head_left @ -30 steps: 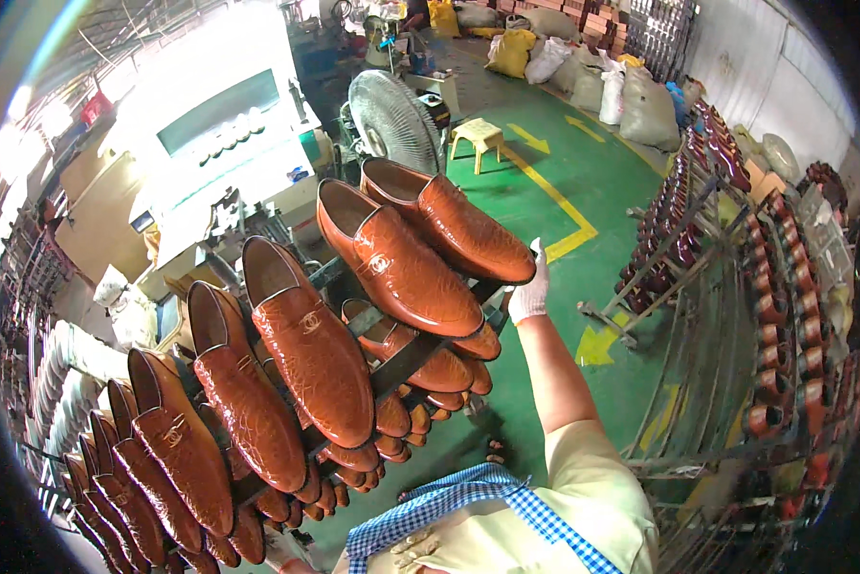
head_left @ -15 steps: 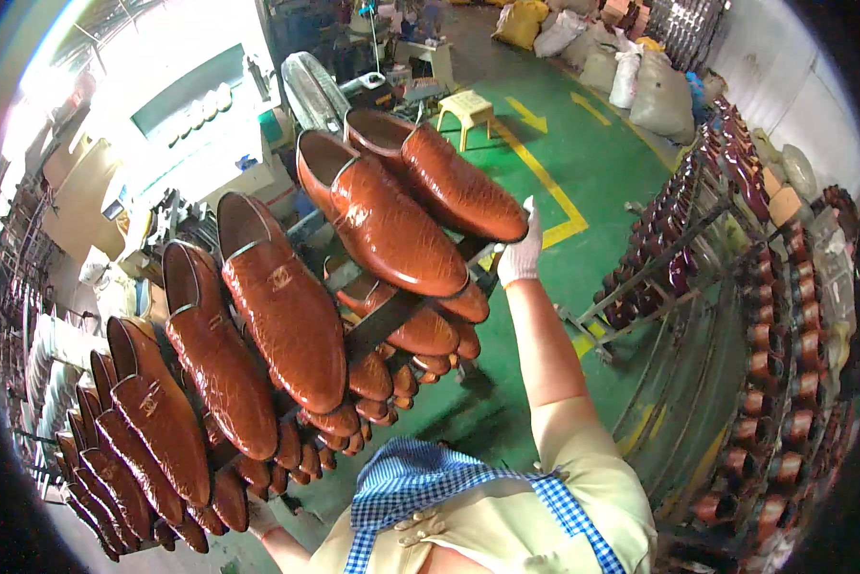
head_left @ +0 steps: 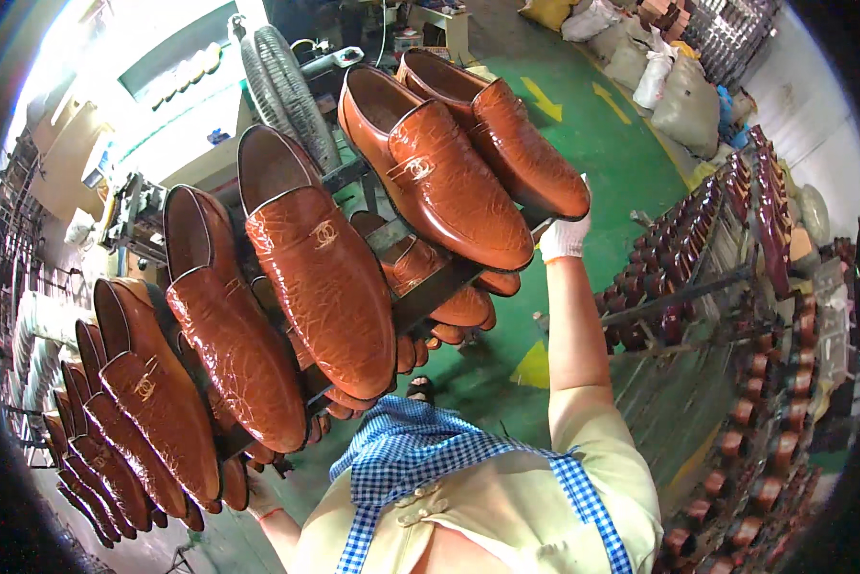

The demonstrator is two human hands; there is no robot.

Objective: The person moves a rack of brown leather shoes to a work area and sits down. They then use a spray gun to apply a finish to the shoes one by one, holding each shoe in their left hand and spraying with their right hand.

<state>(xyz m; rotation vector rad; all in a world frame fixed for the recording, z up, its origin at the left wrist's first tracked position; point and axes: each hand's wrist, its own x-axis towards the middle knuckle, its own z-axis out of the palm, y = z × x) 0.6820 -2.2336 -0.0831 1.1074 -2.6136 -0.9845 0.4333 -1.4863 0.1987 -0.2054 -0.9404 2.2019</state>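
Glossy brown loafers (head_left: 320, 277) with small metal ornaments stand in rows on a dark metal shoe rack (head_left: 439, 292) in front of me, with more shoes on tiers underneath. At the rack's right end my right hand (head_left: 566, 237), in a white glove, is closed around the frame beside the toe of the end loafer (head_left: 525, 153). My left hand (head_left: 261, 499), also gloved, is low beside the rack's near left part. Shoes cover its fingers, so its grip does not show.
Another rack with dark red shoes (head_left: 659, 277) stands at right, near rows of brown shoes (head_left: 760, 411). Stuffed sacks (head_left: 688, 105) line the far wall. Yellow arrows (head_left: 543, 99) mark the green floor. A ribbed silver duct (head_left: 291, 91) and a bright workbench (head_left: 195, 143) are at far left.
The rack of loafers appears higher and closer in view, its right end shifted right along with my right hand. The yellow stool is now mostly hidden behind the shoes. A foot shows below the rack.
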